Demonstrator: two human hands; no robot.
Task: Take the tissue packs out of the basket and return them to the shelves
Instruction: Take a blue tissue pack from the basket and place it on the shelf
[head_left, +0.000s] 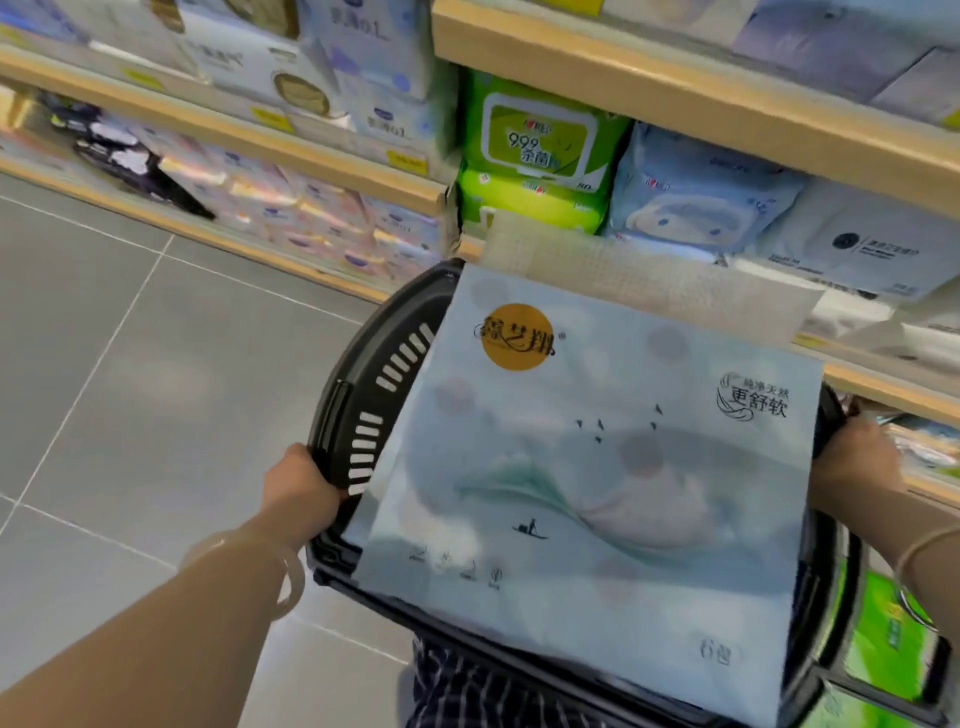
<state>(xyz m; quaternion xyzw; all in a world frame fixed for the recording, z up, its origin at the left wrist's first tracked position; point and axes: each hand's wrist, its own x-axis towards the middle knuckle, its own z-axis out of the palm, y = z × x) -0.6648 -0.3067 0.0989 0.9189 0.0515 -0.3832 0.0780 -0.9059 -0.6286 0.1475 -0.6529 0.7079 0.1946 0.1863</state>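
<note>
A black plastic basket is held in front of me at waist height. A large pale-blue tissue pack with a gold round logo lies across its top and covers most of the opening. My left hand grips the basket's left rim. My right hand grips the right rim, partly hidden behind the pack. A green pack shows low at the right, past the basket's right rim. Wooden shelves with tissue and wipe packs run ahead and to the right.
Green wipe packs and light-blue packs fill the shelf straight ahead, white packs to their right. Lower shelves on the left hold pink and blue packs. Grey tiled floor spreads to the left. Checked clothing shows below the basket.
</note>
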